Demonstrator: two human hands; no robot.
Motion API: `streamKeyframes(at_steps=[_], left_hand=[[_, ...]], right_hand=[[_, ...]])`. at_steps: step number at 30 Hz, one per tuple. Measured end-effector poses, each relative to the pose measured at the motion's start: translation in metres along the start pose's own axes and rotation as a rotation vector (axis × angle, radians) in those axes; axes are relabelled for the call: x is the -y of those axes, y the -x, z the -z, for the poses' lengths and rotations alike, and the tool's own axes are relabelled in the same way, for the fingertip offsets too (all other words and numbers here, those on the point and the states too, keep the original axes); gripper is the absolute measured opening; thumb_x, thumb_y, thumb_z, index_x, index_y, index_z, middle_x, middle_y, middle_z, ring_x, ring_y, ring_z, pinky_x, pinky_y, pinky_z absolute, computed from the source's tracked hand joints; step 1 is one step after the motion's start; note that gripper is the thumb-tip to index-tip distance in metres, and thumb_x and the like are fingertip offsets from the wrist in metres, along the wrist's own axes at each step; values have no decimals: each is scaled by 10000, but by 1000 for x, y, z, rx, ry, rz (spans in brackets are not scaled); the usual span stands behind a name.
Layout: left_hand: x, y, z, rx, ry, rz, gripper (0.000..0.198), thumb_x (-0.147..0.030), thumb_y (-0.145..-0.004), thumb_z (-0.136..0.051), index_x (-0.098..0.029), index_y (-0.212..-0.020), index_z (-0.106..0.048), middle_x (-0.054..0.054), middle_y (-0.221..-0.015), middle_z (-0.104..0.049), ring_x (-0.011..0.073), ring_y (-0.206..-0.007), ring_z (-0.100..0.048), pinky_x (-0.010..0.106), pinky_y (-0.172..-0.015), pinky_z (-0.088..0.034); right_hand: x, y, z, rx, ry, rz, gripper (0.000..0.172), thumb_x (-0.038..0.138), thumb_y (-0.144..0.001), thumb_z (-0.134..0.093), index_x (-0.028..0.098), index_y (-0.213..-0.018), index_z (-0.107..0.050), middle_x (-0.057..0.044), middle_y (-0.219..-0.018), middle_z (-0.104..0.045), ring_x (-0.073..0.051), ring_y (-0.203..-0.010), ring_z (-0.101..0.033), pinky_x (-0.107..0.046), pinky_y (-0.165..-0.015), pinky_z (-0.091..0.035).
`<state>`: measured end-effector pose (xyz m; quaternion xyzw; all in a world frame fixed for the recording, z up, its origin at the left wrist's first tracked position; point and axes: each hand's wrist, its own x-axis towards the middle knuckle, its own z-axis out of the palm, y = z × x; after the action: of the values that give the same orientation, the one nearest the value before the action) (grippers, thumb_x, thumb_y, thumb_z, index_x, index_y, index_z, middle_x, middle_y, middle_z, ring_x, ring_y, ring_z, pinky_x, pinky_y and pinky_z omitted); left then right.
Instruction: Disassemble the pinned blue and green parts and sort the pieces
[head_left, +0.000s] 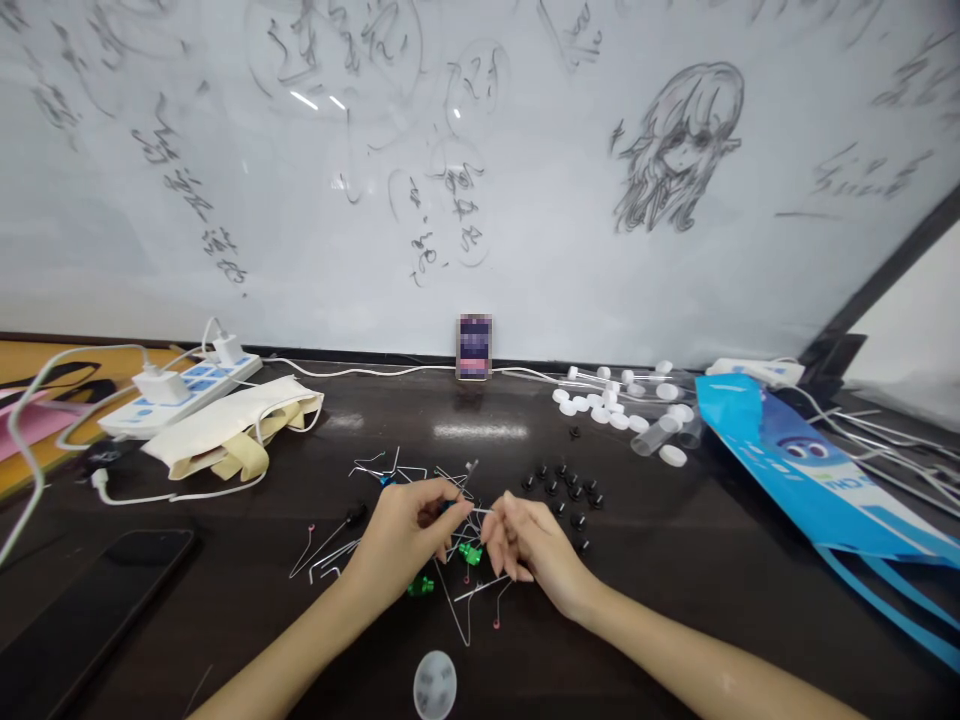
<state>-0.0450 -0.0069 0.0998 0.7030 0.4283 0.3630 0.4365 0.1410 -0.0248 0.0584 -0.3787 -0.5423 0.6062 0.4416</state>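
Note:
Over the middle of the dark table, my left hand (412, 520) pinches one end of a thin, pale metal rod (482, 511). My right hand (534, 548) has its thumb and fingertips closed at the other end. A green plastic part (470, 553) lies below the rod, and a second green part (421, 586) is beside my left wrist. Bent metal wires (461, 625), some with small red tips, are scattered under and around both hands. A blue part (387, 480) shows behind my left hand. My fingers partly hide the pile.
Several small black parts (574, 490) sit right of my hands. White caps (600, 405) and clear tubes (656, 435) lie behind them. A blue bag (795, 450) is at right. A round translucent container (435, 685), a black phone (97, 610), a power strip (195, 385) and a cloth bag (225, 430) also stand around.

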Motion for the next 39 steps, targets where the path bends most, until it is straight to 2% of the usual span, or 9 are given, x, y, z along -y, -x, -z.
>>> streamKeyframes(at_steps=[4,11,17,22,27,30,35,37,39], left_hand=[[3,0,-2,35,-77,17,247,-378,-816,-572,-160,-712,-625,-45,-481,-515,97,-416,-525,188,-441,-398],[9,-6,-3,160,188,166,276,-388,-770,-594,-132,-669,-594,10,-623,-623,87,-403,-517,198,-394,-404],[5,-4,0,71,142,127,262,-380,-776,-602,-140,-672,-583,-39,-501,-528,85,-402,-496,195,-424,-402],[8,-2,-2,104,47,81,233,-373,-796,-584,-154,-718,-602,-39,-495,-535,95,-417,-511,198,-438,-402],[8,-6,3,249,170,196,265,-379,-786,-577,-132,-692,-596,21,-639,-640,87,-420,-530,198,-426,-406],[4,-7,6,250,226,197,271,-380,-780,-589,-127,-685,-604,24,-655,-643,83,-434,-534,203,-451,-423],[-5,-2,5,93,122,42,215,-348,-796,-595,-147,-722,-620,-31,-550,-557,96,-467,-538,209,-504,-432],[-7,0,4,62,26,-20,199,-341,-806,-589,-159,-739,-636,-29,-563,-568,100,-486,-548,207,-516,-424],[-7,0,3,96,19,-21,207,-346,-813,-583,-162,-735,-639,-25,-565,-578,102,-485,-552,208,-520,-427]], right_hand=[[0,1,-1,32,69,30,309,421,-909,-511,145,-779,-563,39,-517,-508,-48,-402,-340,-177,-394,-205],[8,6,-3,-59,504,237,330,393,-919,-507,151,-777,-683,20,-582,-503,-92,-554,-441,-226,-552,-314],[2,-1,5,10,116,56,630,546,-951,-275,118,-679,-650,16,-463,-467,-67,-381,-325,-215,-400,-202],[2,-1,5,74,147,-6,420,465,-897,-507,132,-663,-608,47,-449,-449,-48,-372,-291,-197,-389,-184],[9,7,2,-59,530,276,277,350,-904,-543,167,-789,-716,-1,-625,-545,-103,-566,-480,-232,-548,-353],[10,8,2,-142,563,391,212,340,-885,-574,205,-932,-730,-38,-800,-594,-150,-729,-551,-269,-665,-404],[11,3,-3,-79,107,93,491,519,-933,-378,133,-843,-666,-35,-649,-571,-110,-518,-498,-216,-460,-338],[13,4,-5,-17,24,-9,479,528,-926,-388,132,-788,-618,-16,-592,-554,-83,-441,-439,-190,-403,-253],[15,6,-5,-24,143,38,383,466,-919,-463,143,-771,-608,5,-575,-538,-70,-428,-407,-192,-416,-259]])
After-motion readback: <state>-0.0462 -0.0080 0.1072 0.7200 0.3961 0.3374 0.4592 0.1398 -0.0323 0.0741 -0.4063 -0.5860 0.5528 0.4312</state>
